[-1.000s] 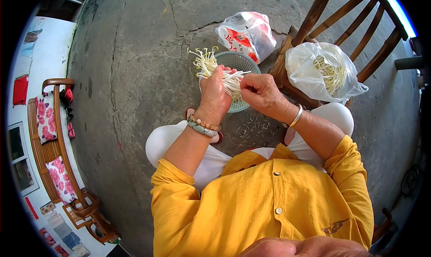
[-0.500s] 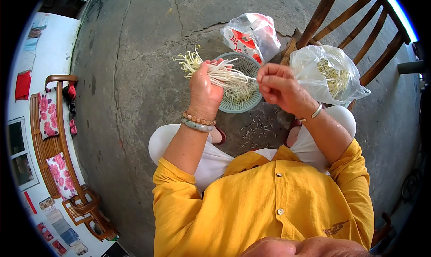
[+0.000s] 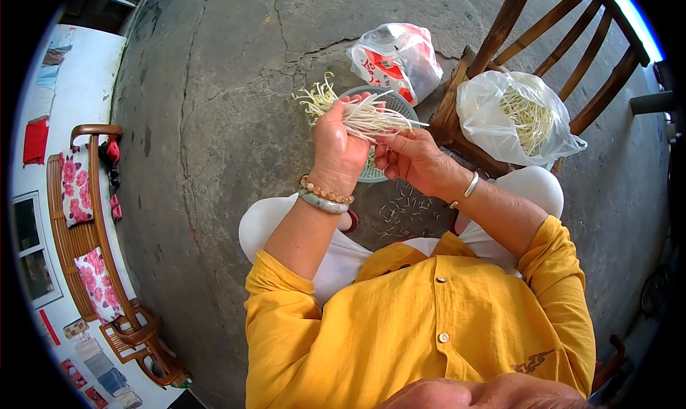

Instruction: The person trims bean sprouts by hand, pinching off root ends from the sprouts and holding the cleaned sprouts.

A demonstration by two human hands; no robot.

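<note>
My left hand (image 3: 341, 143) is closed around a bunch of bean sprouts (image 3: 375, 117), yellow heads to the left and thin white tails to the right. My right hand (image 3: 421, 164) is at the tail end of the bunch, thumb against the stems and fingers curled beneath; some fingertips are hidden. Below the hands stands a grey-green plastic colander (image 3: 407, 107), partly covered by them. Short broken-off tails (image 3: 409, 210) lie scattered on the floor between my feet.
An open clear plastic bag of bean sprouts (image 3: 527, 119) sits on a wooden chair (image 3: 493, 33) at the right. Beyond the colander stands a white plastic bag with red print (image 3: 400, 62). A wooden bench (image 3: 68, 252) with flowered cushions is along the left wall.
My right hand has moved left and down from a pinch at the tail tips to a place against the bunch. My left hand has shifted slightly right with the bean sprouts.
</note>
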